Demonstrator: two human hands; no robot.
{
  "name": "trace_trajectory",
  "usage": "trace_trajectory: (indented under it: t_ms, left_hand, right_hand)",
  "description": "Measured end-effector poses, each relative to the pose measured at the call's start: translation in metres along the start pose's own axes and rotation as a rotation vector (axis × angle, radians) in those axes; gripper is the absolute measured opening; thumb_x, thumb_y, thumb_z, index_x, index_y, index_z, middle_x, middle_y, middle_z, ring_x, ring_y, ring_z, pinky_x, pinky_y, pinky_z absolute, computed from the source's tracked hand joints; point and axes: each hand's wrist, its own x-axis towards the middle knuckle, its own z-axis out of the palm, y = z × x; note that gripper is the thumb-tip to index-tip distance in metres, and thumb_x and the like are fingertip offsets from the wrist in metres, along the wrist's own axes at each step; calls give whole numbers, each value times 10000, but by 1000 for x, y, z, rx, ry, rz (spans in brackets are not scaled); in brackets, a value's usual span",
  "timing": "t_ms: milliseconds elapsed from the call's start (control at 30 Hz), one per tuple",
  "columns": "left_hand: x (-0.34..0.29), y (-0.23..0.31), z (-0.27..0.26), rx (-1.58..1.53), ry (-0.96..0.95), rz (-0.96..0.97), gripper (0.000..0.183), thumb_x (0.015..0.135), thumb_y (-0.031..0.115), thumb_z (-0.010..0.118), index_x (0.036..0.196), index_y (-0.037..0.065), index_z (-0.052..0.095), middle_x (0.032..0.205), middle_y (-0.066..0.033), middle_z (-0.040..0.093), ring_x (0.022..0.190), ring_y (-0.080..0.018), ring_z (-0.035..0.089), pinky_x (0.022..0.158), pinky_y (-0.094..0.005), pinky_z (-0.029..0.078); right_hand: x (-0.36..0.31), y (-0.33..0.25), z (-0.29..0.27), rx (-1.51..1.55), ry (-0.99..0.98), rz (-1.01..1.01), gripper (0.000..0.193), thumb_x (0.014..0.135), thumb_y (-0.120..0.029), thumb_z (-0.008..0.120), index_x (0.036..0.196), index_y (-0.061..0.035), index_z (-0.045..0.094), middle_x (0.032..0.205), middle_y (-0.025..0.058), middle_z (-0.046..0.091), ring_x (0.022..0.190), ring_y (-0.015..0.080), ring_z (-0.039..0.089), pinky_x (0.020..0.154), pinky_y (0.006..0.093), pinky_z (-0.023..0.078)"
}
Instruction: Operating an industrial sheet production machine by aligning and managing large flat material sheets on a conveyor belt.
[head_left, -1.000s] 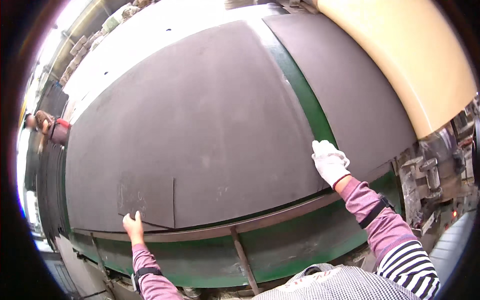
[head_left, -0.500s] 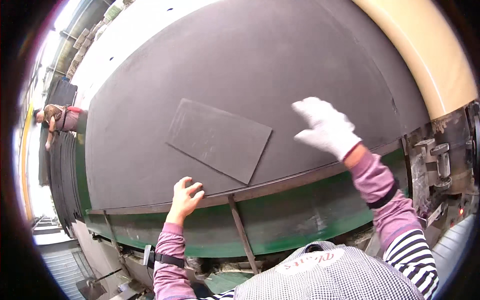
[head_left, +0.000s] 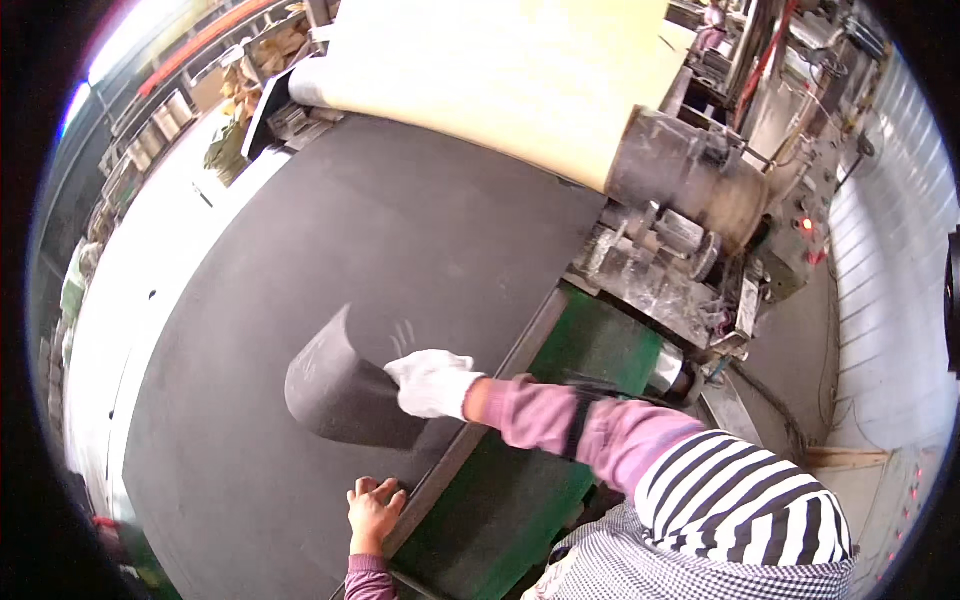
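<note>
Factory floor: wide conveyor belt (head_left: 330, 260), steel roller (head_left: 690, 175), machinery.

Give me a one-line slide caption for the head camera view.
Gloved right hand lifts a curling dark sheet piece off the wide dark sheet; bare left hand rests at its edge.

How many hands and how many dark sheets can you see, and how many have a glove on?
Gloved hand: 1
Bare hand: 1
Small dark sheet piece, curled up: 1
Big dark sheet on the table: 1
Total: 4

Gloved right hand (head_left: 432, 383) fingers clenched, bare left hand (head_left: 373, 511) palm down, fingers spread
</note>
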Motion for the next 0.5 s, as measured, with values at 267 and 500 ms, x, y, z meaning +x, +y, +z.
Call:
trace_trajectory:
  t_ms: [267, 500]
  left_hand:
    - [82, 78, 17, 30, -75, 143, 378, 863, 412, 573, 1161, 195, 659, 1164, -162, 574, 1118, -346, 507, 955, -448, 431]
    - [138, 147, 12, -108, -203, 235, 430, 926, 363, 541, 1297, 151, 578, 1303, -82, 550, 1132, -302, 501, 969, -380, 425]
  right_hand:
    - [-529, 179, 2, -424, -751, 1161, 382, 804, -271, 531, 1133, -184, 705, 1111, 78, 699, 984, 308, 682, 779, 530, 533]
    - [-726, 260, 100, -104, -935, 1573, 397, 824, -245, 560, 1182, -114, 669, 1258, 114, 625, 1173, 318, 589, 942, 461, 477]
